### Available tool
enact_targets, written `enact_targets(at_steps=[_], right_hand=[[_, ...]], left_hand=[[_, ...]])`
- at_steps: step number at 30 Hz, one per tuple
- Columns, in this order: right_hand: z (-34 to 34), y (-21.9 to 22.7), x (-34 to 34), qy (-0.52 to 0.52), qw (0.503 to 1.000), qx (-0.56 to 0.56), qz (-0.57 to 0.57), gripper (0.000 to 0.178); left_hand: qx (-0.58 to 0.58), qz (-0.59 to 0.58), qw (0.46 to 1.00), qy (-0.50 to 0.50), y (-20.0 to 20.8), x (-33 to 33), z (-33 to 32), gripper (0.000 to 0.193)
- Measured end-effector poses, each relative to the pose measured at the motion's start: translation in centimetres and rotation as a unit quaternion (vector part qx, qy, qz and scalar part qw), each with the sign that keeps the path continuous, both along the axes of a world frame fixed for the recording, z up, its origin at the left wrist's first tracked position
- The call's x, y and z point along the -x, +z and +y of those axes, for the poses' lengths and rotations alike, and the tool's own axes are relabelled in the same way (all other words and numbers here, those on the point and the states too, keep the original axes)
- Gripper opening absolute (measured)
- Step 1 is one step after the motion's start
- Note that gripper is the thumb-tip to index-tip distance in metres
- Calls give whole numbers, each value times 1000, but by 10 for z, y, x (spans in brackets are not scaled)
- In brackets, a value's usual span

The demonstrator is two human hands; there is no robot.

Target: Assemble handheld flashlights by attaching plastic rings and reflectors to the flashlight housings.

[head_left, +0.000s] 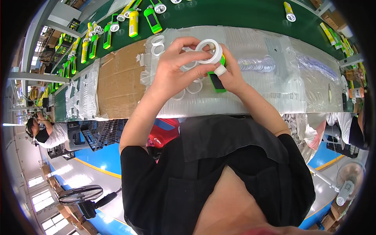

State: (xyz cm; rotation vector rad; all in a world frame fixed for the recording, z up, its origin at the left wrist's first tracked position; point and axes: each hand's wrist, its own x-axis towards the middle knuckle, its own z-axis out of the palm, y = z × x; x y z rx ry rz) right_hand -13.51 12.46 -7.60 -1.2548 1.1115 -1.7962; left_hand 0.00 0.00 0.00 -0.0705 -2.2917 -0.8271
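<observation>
My right hand [234, 76] is closed around a green flashlight [216, 82] with a dark panel on its side; a white wrap covers one fingertip. At the flashlight's head end is a white ring [216, 58]. My left hand [170, 68] grips this ring between its thumb and fingers. Whether the ring is seated on the flashlight I cannot tell, as fingers hide the joint. Several loose white rings [158, 49] lie on the plastic-covered worktable [270, 92], beside and below my left hand. To the right of my right hand lies a row of clear round discs [258, 64].
A second row of clear discs [319, 67] lies farther right. Brown cardboard [119, 80] covers the table's left part. Beyond, a green belt [235, 15] carries several yellow and green flashlights [133, 24]. Another person [51, 133] sits at far left; a black fan [81, 196] stands lower left.
</observation>
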Motion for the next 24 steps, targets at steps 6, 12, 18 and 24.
enact_targets(at_steps=[6,12,18,24], right_hand=[[8,9,3,-17,999,5,-29,44],[21,30,38,-64,965,80,240,50],[44,87,69,-51,890,-6,453,38],[36,136,74,90,796,-169,574,32]], left_hand=[[16,-27,1000,0,2,3,4,32],[38,-62,997,0,7,6,9,32],[31,-107,993,-47,2,23,25,48],[-68,-122,989,-58,-6,37,34,39]])
